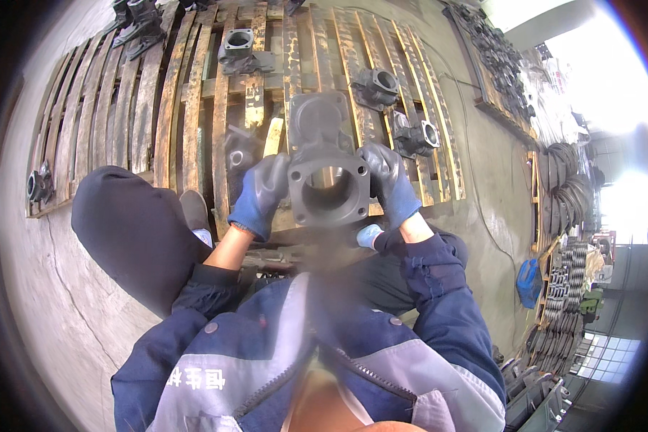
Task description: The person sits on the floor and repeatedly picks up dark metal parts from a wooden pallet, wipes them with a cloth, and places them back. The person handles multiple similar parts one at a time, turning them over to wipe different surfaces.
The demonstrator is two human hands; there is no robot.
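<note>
Between my two gloved hands I hold a dark grey cast metal housing (315,153), with a square flange and a large round bore turned toward me. My left hand (269,189), in a blue and dark-coated glove, grips the flange's left side. On its right side my right hand (385,176) is closed in a matching glove. The far end of the housing reaches out over the wooden pallet (169,108). Just left of it, another dark casting (239,155) lies on the pallet, partly hidden by my left hand.
Similar housings stand on the pallet: one far left of centre (239,50), one to the right (376,88) and another beside it (415,135). A small casting (39,184) sits at the left edge. Stacked metal parts (493,61) and a blue container (528,282) are at right.
</note>
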